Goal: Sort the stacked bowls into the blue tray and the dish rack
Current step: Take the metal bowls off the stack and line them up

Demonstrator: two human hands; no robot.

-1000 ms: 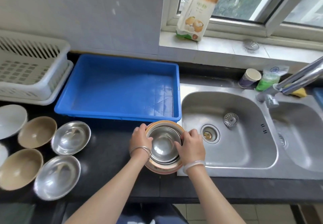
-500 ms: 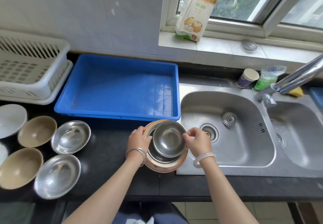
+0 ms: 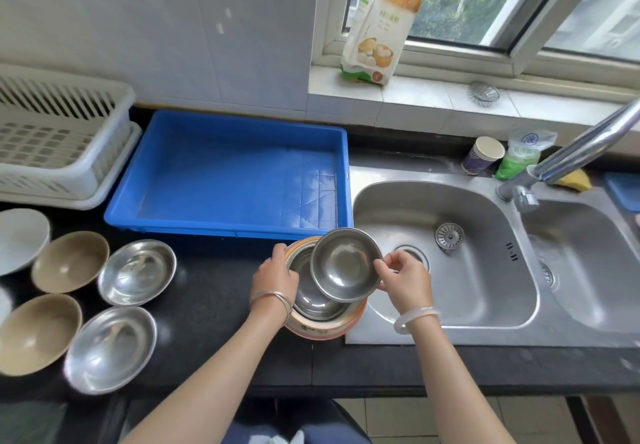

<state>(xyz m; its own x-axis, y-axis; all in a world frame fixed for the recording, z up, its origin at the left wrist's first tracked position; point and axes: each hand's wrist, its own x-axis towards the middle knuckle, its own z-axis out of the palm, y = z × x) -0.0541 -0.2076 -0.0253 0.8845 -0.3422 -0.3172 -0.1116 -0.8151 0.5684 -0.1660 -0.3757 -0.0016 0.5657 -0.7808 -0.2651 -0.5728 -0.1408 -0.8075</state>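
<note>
Steel bowl [image 3: 344, 265] higher off stack [image 3: 322, 330], rim in right hand [image 3: 405, 281], near blue tray [image 3: 225, 233]

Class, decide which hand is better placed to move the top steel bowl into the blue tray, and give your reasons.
Right, probably. The right hand pinches the steel bowl at its rim; the left hand grips the stack, steadying it.

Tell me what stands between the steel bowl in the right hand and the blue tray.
Nothing visible does. The right hand pinches the steel bowl by its rim, held above the stack, and the blue tray lies just beyond it. The left hand holds the stack's left side, off that path.
</note>
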